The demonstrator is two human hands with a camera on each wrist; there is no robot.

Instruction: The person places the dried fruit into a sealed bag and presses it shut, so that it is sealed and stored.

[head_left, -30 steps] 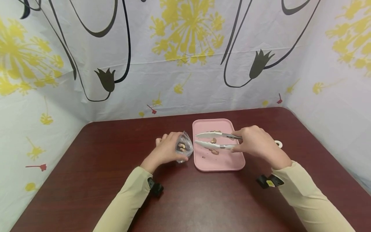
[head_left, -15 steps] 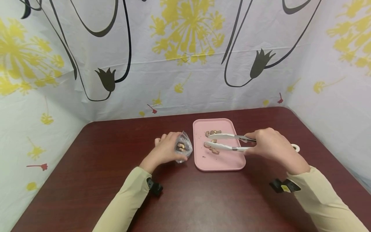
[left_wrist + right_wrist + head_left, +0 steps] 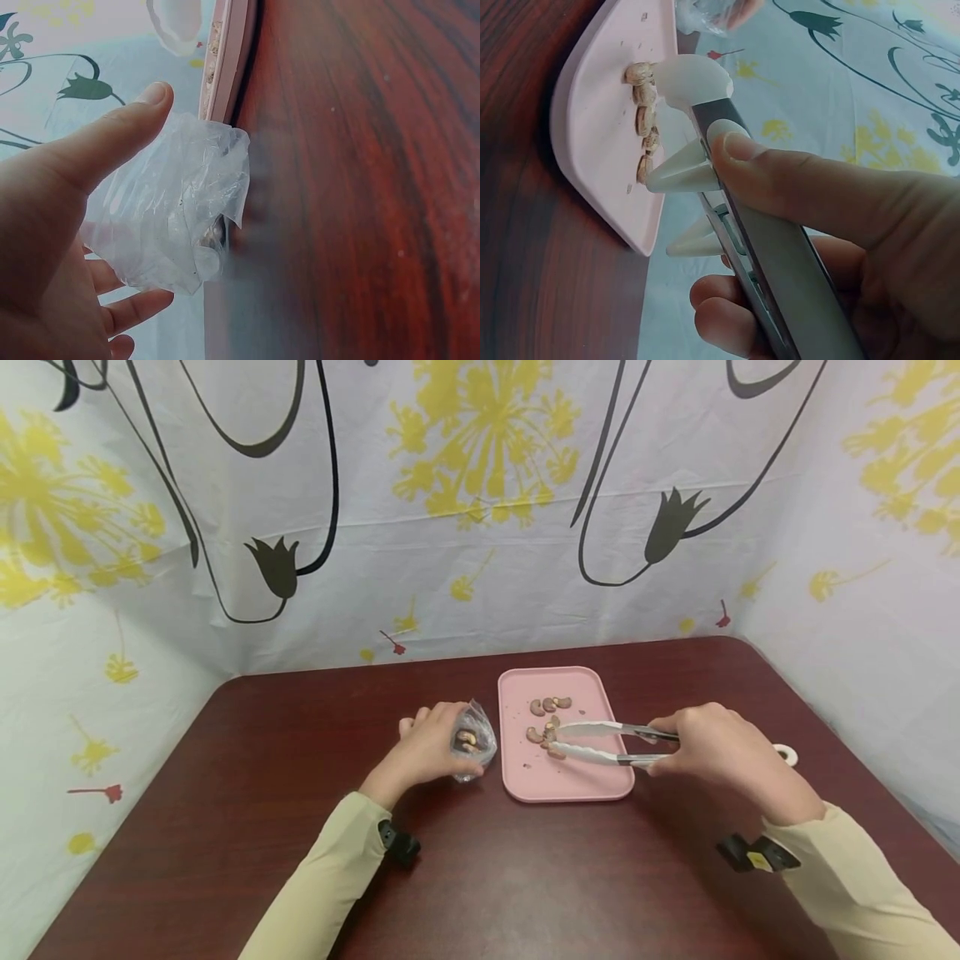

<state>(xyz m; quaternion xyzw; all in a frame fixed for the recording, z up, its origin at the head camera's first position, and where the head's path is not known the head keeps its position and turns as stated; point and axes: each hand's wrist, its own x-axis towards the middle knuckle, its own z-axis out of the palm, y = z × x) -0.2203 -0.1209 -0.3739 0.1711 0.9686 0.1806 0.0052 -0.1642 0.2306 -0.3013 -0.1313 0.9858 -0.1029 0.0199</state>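
1. We see the right hand gripping a pair of metal tongs, thumb pressed on one arm and fingertips on the other.
2. The tongs' arms stand apart; their white heads reach in over the right edge of the pink tray. We cannot tell whether they touch the nuts there.
3. We find the left hand holding a clear plastic bag, thumb on one side and fingers on the other. The bag is just beside the tray's left edge, its mouth showing some nuts inside.
4. On the tray we see brown, curved nuts in two groups: a short row toward the far edge and a cluster around the middle, at the tongs' tips.
5. The tray lies on a dark red-brown table, nearer its far edge than its near one.
6. Past the hands we see beige sleeves and black wrist devices.
7. Behind the table's far edge hangs a white cloth printed with yellow flowers.
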